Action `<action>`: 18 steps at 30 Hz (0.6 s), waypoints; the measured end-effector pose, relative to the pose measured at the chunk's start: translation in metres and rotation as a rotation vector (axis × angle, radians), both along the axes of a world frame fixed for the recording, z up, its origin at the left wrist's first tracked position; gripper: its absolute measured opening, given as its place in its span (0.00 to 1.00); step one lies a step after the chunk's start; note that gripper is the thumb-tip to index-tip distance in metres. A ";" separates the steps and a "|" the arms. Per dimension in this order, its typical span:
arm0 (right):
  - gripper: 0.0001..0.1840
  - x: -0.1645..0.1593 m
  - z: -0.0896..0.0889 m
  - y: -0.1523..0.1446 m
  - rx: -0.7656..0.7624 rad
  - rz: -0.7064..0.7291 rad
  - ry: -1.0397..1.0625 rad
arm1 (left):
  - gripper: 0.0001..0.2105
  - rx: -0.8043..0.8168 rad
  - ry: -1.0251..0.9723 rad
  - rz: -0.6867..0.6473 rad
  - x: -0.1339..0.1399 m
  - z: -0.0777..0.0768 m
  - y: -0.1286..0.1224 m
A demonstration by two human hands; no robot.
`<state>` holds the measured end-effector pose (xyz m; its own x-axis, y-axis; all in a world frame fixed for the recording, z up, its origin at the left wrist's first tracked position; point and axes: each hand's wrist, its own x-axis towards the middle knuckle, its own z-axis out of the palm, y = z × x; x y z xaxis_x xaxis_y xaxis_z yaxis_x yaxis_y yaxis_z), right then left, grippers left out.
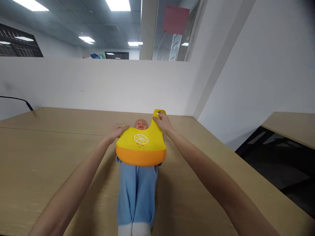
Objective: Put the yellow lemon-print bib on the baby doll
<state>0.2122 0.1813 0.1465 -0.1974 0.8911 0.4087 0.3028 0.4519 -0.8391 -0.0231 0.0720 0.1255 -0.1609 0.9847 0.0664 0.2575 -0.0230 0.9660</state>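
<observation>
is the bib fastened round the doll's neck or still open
Open, as far as shows: the bib lies on the doll's chest, its right strap end lifted free in the right hand; left hand holds the other side.

Two bare forearms are showing, long and slim, tapering toward the wrists. No sleeves are covering them as far back as the bottom edge of the view. The left hand (117,131) and the right hand (163,122) are wearing no gloves, rings, watch or bands. A pale fingernail is catching the light on the right hand.
</observation>
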 end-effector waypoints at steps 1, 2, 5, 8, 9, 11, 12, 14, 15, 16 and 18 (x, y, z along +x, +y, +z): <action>0.09 -0.002 -0.010 0.011 -0.027 -0.018 -0.004 | 0.16 -0.027 0.053 0.037 -0.001 -0.005 0.010; 0.09 -0.004 -0.020 0.022 -0.063 -0.036 -0.010 | 0.14 -0.061 0.077 0.058 -0.003 -0.011 0.019; 0.08 -0.008 -0.055 0.043 -0.207 -0.060 -0.036 | 0.08 -0.180 0.035 0.023 -0.007 -0.032 0.041; 0.08 -0.011 -0.088 0.054 -0.297 -0.024 -0.034 | 0.06 -0.221 -0.061 0.006 -0.010 -0.053 0.054; 0.08 -0.012 -0.097 0.056 -0.315 -0.011 -0.031 | 0.06 -0.221 -0.099 0.008 -0.011 -0.058 0.057; 0.09 -0.015 -0.112 0.059 -0.350 0.032 -0.006 | 0.05 -0.215 -0.150 0.000 -0.013 -0.064 0.063; 0.09 -0.017 -0.116 0.060 -0.370 0.053 0.020 | 0.05 -0.207 -0.153 -0.003 -0.013 -0.066 0.065; 0.08 -0.021 -0.122 0.062 -0.418 0.083 0.092 | 0.04 -0.190 -0.142 -0.007 -0.014 -0.068 0.070; 0.08 -0.023 -0.122 0.063 -0.438 0.085 0.128 | 0.05 -0.187 -0.146 -0.010 -0.015 -0.069 0.073; 0.07 -0.024 -0.122 0.063 -0.451 0.077 0.152 | 0.05 -0.194 -0.163 -0.014 -0.015 -0.069 0.076; 0.08 -0.026 -0.119 0.063 -0.453 0.061 0.152 | 0.07 -0.237 -0.225 -0.026 -0.015 -0.069 0.081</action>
<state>0.1861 0.2438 0.0272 -0.2229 0.9748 0.0102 0.1460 0.0437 -0.9883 -0.0383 0.1532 0.0565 -0.1202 0.9724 -0.1999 0.0393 0.2058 0.9778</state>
